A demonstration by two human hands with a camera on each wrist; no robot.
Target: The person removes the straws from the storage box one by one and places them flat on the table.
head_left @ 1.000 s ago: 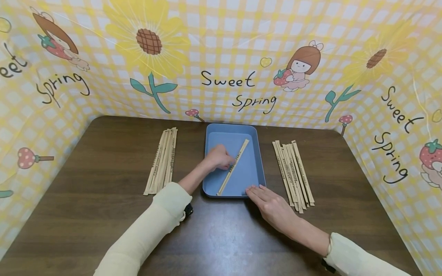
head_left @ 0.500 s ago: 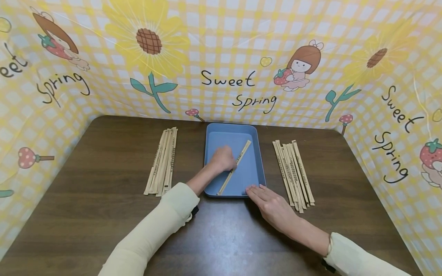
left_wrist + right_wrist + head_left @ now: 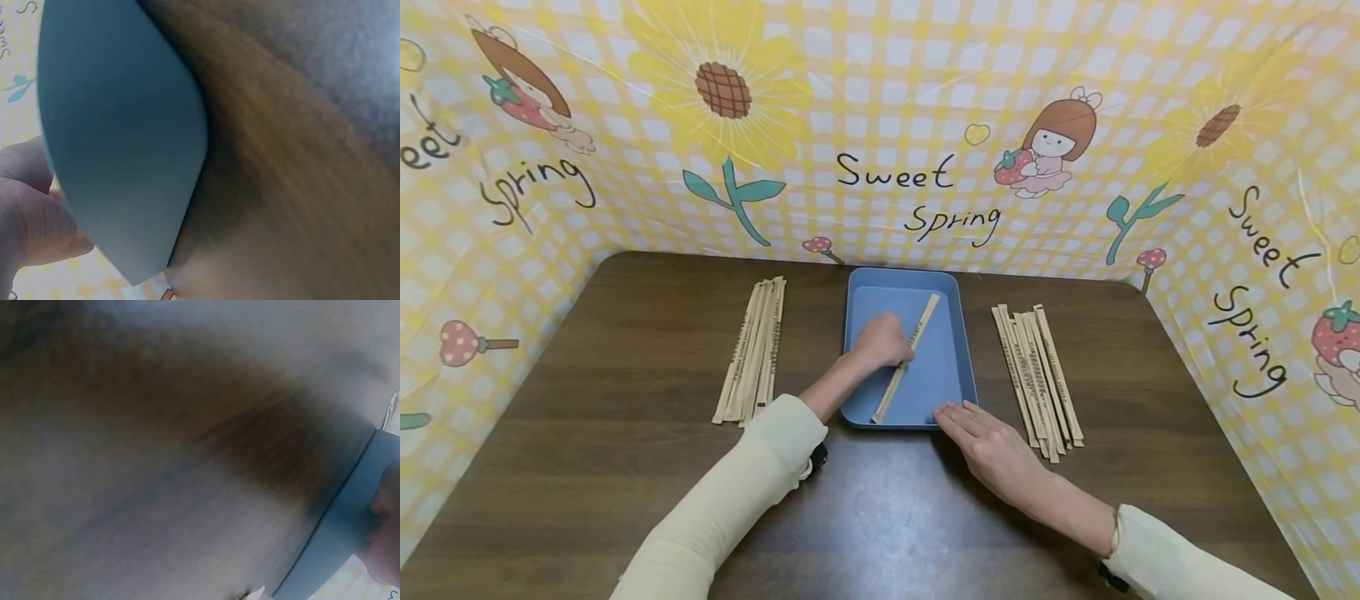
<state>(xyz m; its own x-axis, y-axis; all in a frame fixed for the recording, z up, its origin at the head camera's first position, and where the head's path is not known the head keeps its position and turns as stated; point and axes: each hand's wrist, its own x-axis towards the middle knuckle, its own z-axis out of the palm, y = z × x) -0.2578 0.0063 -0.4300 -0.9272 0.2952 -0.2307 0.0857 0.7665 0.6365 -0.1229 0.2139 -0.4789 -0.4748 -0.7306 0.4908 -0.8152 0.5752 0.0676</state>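
Observation:
A tan, slim wrapped straw [image 3: 923, 321] with printed lettering lies slantwise in the blue tray [image 3: 958, 333]. My left hand [image 3: 883, 340] reaches into the tray and pinches the straw near its middle; the fingertips are partly hidden beneath the hand. Behind the tray wall [image 3: 125, 144] in the left wrist view, part of the left hand [image 3: 40, 219] shows. My right hand [image 3: 992, 450] rests at the tray's near right corner, its fingers straight over the rim. The right wrist view catches that hand [image 3: 384, 531] against the tray's side [image 3: 337, 540].
Left of the tray lies a bundle of wrapped straws [image 3: 752, 354] on the dark wooden table [image 3: 647, 350]. Another bundle of several straws [image 3: 1036, 379] lies to the right, close to my right hand. A yellow checked cloth [image 3: 895, 100] rises behind the table and at both sides.
My left hand has moved slightly right onto the straw. The straw's far end has shifted a little, first right, then back left and farther away. The right hand has stayed put.

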